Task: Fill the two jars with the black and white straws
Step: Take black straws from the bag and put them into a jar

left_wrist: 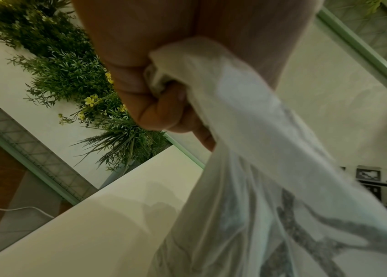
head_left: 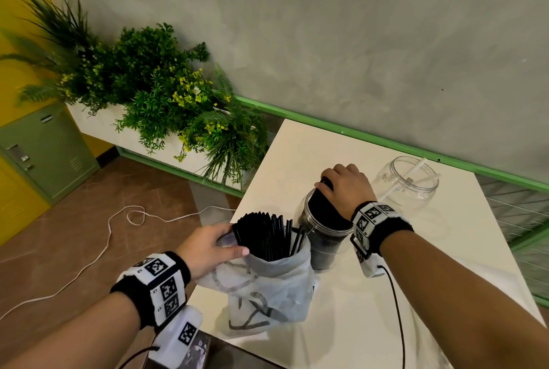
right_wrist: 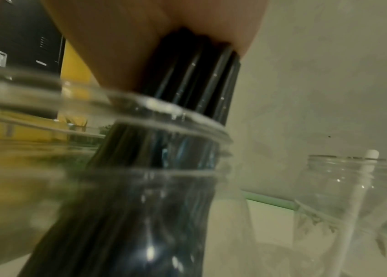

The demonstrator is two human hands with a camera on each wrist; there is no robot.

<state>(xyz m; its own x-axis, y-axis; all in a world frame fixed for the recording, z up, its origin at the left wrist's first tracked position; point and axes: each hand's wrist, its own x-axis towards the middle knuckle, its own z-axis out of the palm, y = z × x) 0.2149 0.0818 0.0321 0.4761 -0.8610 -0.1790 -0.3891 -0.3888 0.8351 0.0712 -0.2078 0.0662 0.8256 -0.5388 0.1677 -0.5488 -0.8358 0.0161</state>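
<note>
While the left hand at lower left keeps a curled grip on the bag of black straws, the right hand, at centre, clutches a bundle going into the near jar on the worktop. Next, I judge, release it and fetch more; the far jar, upper right, holds just one white straw.
</note>
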